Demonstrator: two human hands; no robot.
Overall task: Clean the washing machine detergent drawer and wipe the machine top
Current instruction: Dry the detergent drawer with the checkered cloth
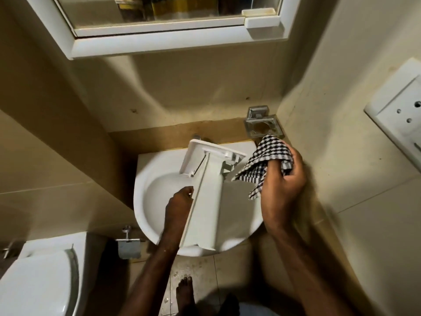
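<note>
The white detergent drawer (206,192) is held over the white sink (145,201), its front panel tipped up toward the wall. It is gripped along its left edge by the left hand (180,200), fingers curled onto the rim. A black-and-white checked cloth (264,165) is bunched in the right hand (282,185), fingers closed round it, just beside the drawer's right side.
</note>
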